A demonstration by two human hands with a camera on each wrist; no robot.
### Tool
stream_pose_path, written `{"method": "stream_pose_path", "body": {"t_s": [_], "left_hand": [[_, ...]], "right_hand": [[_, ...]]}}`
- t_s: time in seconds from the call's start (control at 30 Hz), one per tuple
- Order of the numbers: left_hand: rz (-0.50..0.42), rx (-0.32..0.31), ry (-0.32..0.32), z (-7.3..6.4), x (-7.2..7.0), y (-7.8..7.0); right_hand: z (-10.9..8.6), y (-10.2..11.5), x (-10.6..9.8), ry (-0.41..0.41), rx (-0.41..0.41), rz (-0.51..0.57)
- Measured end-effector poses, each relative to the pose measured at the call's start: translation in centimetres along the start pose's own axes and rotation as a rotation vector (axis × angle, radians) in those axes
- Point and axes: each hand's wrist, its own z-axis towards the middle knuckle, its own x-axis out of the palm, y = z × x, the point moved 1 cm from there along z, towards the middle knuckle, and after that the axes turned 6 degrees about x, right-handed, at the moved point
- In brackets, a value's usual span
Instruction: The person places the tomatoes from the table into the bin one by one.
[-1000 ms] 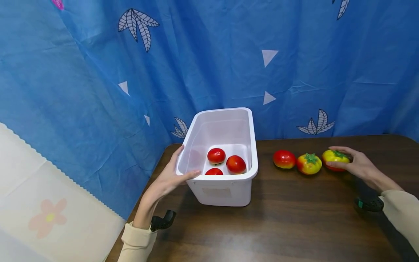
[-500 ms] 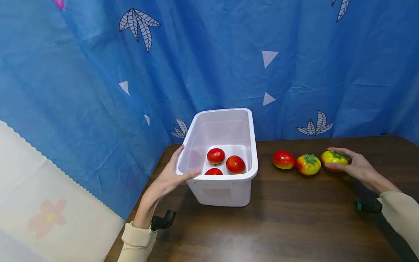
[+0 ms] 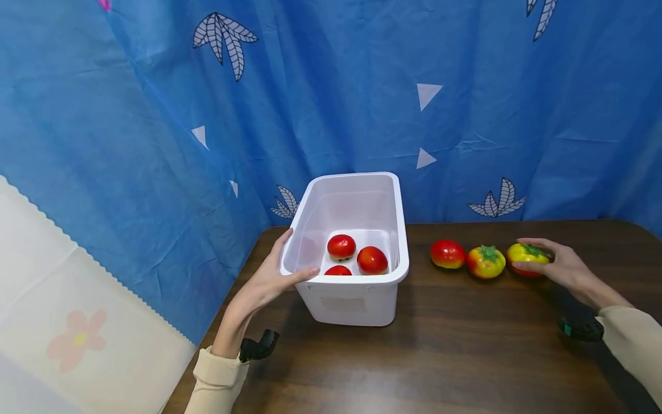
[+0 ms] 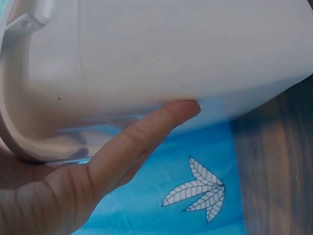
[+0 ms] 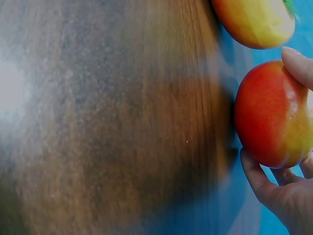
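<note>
Scarcely changed over the last second: still pinching the rightmost tomato [image 3: 524, 255] on the desk [image 3: 465, 339] in the right grip [image 3: 569, 268], still clasping the tub [image 3: 343, 307] at its near left corner with the left grip [image 3: 269, 277]. Not visibly lifted yet, so seemingly mid-grasp.

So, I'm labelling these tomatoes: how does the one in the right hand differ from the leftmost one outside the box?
The gripped tomato shows yellow on top with green leaves; the leftmost tomato looks mostly red, with no leaves in view. The right hand holds the gripped tomato; no hand touches the leftmost tomato. Both mix red and yellow, and both are outside the white box.
</note>
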Motion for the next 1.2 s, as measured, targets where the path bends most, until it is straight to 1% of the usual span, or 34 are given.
{"method": "stream_pose_path", "body": {"t_s": [0.17, 0.33, 0.47, 0.6, 0.77, 1.03, 1.2], "left_hand": [[0.003, 0.005, 0.001, 0.0, 0.0, -0.1], [-0.002, 0.011, 0.005, 0.0, 0.0, -0.1], [-0.012, 0.020, 0.010, 0.0, 0.0, -0.1], [-0.019, 0.030, 0.006, 0.0, 0.1, 0.0], [-0.030, 0.045, 0.005, -0.1, 0.2, 0.0], [-0.044, 0.050, 0.006, -0.2, 0.3, 0.1], [-0.037, 0.050, 0.005, -0.2, 0.2, 0.0]], "right_hand": [[-0.5, 0.6, -0.5, -0.021, -0.004, 0.012], [-0.8, 1.8, -0.9, -0.037, -0.047, 0.031], [-1.1, 3.1, -1.1, -0.047, -0.079, 0.043], [-1.4, 5.0, -1.3, -0.059, -0.112, 0.021], [-1.7, 7.5, -1.3, -0.046, -0.142, 0.002], [-2.5, 12.1, -0.7, 0.008, -0.190, 0.052], [-3.1, 15.1, -0.2, 0.044, -0.252, 0.104]]}}
